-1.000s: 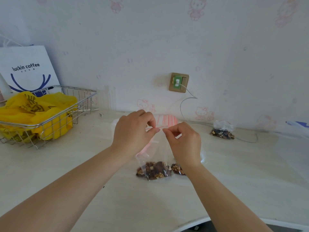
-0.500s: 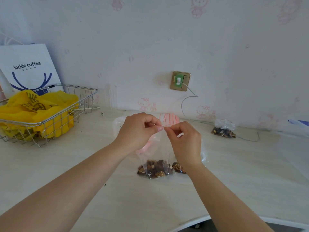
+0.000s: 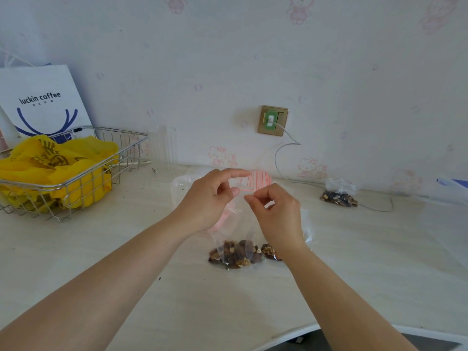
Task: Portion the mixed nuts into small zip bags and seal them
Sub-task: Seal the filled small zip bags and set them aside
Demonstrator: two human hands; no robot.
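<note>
A small clear zip bag [image 3: 236,252] with brown mixed nuts in its bottom stands on the pale table [image 3: 354,262] at the middle. Its red-lined top edge runs between my hands. My left hand [image 3: 210,201] pinches the left part of that edge between thumb and fingers. My right hand [image 3: 276,211] pinches the right part with curled fingers. More nuts [image 3: 271,250] lie in a clear bag behind my right wrist. A pack of red-striped zip bags [image 3: 260,179] lies flat behind my hands.
A filled, closed bag of nuts [image 3: 339,196] sits at the back right. A wire basket [image 3: 83,173] with yellow plastic bags stands at the left, a white paper bag [image 3: 43,100] behind it. A cable [image 3: 281,155] hangs from the wall socket [image 3: 273,120].
My hands have moved slightly apart along the bag's top edge. My left index finger has lifted and straightened. The camera has tilted a little.
</note>
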